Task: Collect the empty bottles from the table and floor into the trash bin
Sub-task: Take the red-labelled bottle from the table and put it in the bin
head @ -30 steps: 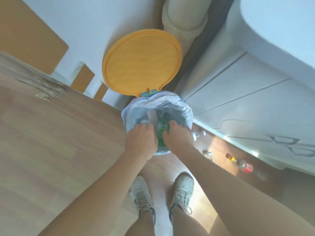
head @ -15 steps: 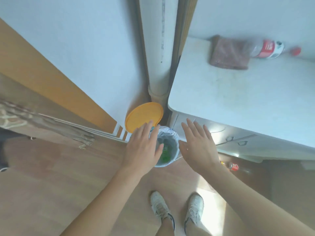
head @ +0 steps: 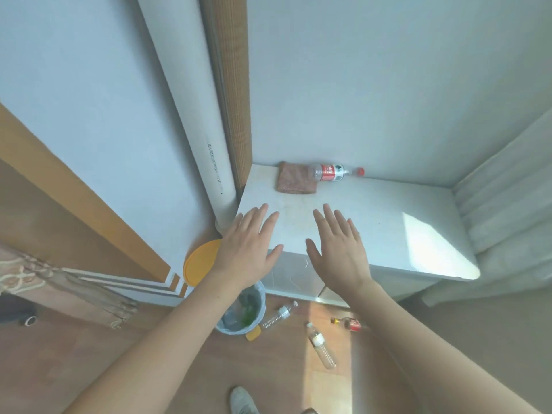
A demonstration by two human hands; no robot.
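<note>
White table (head: pixel 373 216) ahead; my left hand (head: pixel 245 252) and right hand (head: pixel 337 252) hover, fingers spread, empty. Next: reach table bottle (head: pixel 334 172) against wall.

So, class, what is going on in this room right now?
A person is clearing up empty bottles. Both hands, left hand and right hand, are open and empty, raised over the white table. One red-label bottle lies on the table beside a brown cloth. Three more bottles lie on the floor near the lined trash bin, whose yellow lid is up.
</note>
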